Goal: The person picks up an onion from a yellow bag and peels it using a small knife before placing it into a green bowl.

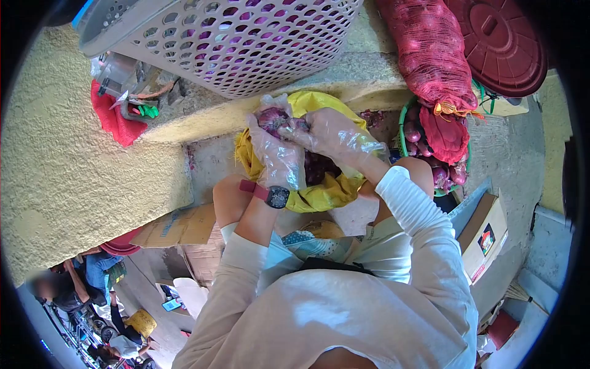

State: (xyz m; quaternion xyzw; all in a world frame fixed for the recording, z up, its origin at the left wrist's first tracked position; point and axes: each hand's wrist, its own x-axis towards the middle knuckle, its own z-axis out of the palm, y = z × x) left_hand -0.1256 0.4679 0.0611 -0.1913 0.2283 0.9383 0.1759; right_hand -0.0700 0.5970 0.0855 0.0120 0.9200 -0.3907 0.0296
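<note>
In a clear plastic glove, my left hand grips a red onion above the mouth of a yellow sack. My right hand, gloved the same way, is closed close beside that onion. Something small and purple shows at its fingertips; I cannot make out whether it is skin or another onion. Between my knees, the open sack holds dark onions, partly hidden by my wrists.
A white perforated basket of red onions stands on the ledge ahead. Right of it lie a red mesh sack and a dark red lid. A green-rimmed basket holds onions. A cardboard box sits at right. People are at lower left.
</note>
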